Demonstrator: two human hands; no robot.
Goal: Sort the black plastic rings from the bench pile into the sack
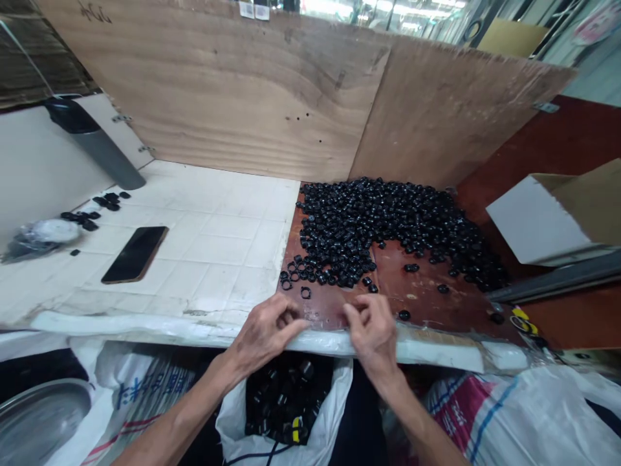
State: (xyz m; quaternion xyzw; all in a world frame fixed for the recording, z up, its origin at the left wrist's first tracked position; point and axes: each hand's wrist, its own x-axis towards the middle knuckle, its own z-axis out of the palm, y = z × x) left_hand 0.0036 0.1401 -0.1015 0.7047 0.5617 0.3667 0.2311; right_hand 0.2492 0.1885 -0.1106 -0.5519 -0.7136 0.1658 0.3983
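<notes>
My left hand [272, 330] hovers at the front edge of the table, its fingers loosely curled and its thumb apart from them. My right hand [374, 331] is at the same edge, further right, with fingers bent and thumb apart. I see nothing held in either hand. Beyond them, small black plastic rings [305, 293] lie loose on the reddish-brown board [327, 307]. Behind these spreads a large heap of small black parts [388, 213]. Below my hands, an open white sack [342, 395] contains black parts [276, 395] and one yellow piece [297, 429].
A phone [134, 254] lies on the white tabletop [218, 233] at left, near a grey bottle [104, 145] and a plastic bag [46, 236]. Wooden panels [242, 97] wall off the back. A cardboard box [543, 220] and a dark bar [557, 272] are at right.
</notes>
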